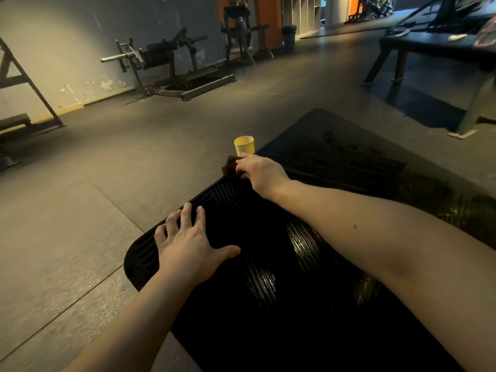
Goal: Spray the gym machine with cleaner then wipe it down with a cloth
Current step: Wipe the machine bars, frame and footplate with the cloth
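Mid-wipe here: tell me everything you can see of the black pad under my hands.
The black pad is a broad, ribbed, rubber-looking slab with rounded corners, seen above the grey floor. Glossy wet streaks shine across its middle and right side. The left hand rests spread flat near its left corner; the right hand grips a dark brown cloth at its left edge, next to an upright yellow cup.
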The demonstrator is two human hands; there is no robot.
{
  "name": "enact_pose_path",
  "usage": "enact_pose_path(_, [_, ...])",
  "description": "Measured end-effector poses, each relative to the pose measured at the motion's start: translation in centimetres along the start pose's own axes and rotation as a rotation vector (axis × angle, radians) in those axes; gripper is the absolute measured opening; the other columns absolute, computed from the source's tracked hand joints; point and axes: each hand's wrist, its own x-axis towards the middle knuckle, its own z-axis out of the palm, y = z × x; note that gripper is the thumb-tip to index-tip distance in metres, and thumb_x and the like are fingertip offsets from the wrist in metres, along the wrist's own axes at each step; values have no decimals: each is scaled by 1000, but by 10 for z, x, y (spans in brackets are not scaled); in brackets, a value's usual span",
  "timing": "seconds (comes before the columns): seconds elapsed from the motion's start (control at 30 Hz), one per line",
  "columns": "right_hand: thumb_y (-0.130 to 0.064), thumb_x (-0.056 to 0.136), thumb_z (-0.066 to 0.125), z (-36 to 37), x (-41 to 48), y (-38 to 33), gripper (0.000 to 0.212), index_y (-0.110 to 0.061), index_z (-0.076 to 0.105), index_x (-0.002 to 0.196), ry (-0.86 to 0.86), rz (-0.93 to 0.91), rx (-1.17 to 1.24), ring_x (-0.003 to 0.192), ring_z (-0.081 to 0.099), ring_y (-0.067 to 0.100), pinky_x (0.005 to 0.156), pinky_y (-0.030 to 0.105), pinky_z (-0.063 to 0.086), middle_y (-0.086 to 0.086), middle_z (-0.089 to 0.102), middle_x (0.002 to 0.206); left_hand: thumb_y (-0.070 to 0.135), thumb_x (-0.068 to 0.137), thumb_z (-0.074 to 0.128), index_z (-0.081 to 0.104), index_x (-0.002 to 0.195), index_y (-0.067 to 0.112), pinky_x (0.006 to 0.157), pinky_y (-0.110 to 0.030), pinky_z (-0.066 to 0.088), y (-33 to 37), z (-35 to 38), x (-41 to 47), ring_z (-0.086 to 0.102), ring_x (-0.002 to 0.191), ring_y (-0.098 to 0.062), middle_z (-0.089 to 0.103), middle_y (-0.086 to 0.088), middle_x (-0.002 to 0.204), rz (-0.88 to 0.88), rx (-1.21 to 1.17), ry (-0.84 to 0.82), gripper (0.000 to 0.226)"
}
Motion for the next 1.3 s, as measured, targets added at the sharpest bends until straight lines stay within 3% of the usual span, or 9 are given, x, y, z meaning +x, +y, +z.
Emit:
enact_pose_path(0.1, [-2, 97, 53, -9, -24, 17, 33, -21, 68, 120, 5, 103, 5, 125, 61, 27, 102, 45, 51, 9, 53, 149, 83, 82, 55, -3, 166, 25, 125, -54, -4, 2, 1, -2, -15, 157, -31, -12, -1, 173, -5, 10, 13, 117])
enact_pose_path(0.33, [5, 95, 46, -29, -120, 75, 48, -13, 60, 137, 10, 481, 46, 132, 57, 24, 108, 38, 48, 12, 49, 152, 87, 80, 54, -2, 166, 24, 126, -53, -1, 3, 3, -3, -12, 158, -31, -9, -2, 173, -21, 36, 50, 120])
enact_pose_path(0.5, [-2, 101, 51, -29, -144, 78, 37, -14, 64, 133, 194, 775, 131, 122, 60, 23, 92, 27, 44, 5, 64, 132, 88, 79, 55, 0, 166, 21, 126, -53, 0, 4, 4, -3, -10, 158, -32, -7, -4, 173, -11, 41, 73, 123])
enact_pose_path(0.57, [-12, 104, 54, -25, -121, 57, 30, -16, 66, 130, 267, 770, 196, 121, 60, 26, 96, 30, 44, 6, 65, 132, 88, 78, 55, 1, 166, 21, 126, -54, 1, 5, 5, -2, -10, 158, -32, -6, -4, 173, -7, 39, 89, 123])
enact_pose_path(0.67, [-24, 105, 55, -5, -80, -4, 27, -22, 69, 128, 223, 537, 311, 133, 53, 30, 110, 37, 39, 8, 61, 143, 88, 78, 55, 2, 166, 21, 126, -53, 1, 3, 6, -3, -9, 157, -31, -5, -4, 173, -5, 40, 96, 122])
enact_pose_path(0.83, [-9, 102, 56, 20, -78, -60, 21, -12, 71, 116, 31, 178, 298, 153, 29, 19, 127, 33, 12, 7, 51, 154, 86, 79, 56, 4, 165, 20, 125, -52, 4, 1, 1, 1, -7, 157, -31, -3, -5, 172, -18, 42, 48, 120])
enact_pose_path(1.0, [-4, 104, 50, -12, -140, -10, 29, -9, 67, 127, -22, 403, 238, 153, 29, 17, 117, 9, -1, 8, 50, 154, 83, 83, 55, -1, 165, 15, 126, -55, 3, 2, 0, 3, -8, 157, -33, -8, -8, 172, -5, 48, 8, 120])
enact_pose_path(1.13, [-12, 106, 50, -25, -211, -8, 27, -11, 66, 128, -14, 725, 189, 143, 44, 28, 127, 35, 21, 10, 61, 139, 76, 88, 56, -5, 164, 13, 126, -56, -2, 4, 1, 2, -12, 158, -33, -14, -10, 171, 3, 49, -42, 117])
enact_pose_path(1.3, [-16, 102, 61, -42, -230, -82, 24, -17, 72, 123, -159, 839, 379, 114, 60, 14, 95, 18, 36, -1, 68, 121, 54, 98, 55, 2, 165, 15, 127, -57, -4, 0, -22, -24, -12, 158, -33, -16, -11, 171, 105, 55, -189, 95])
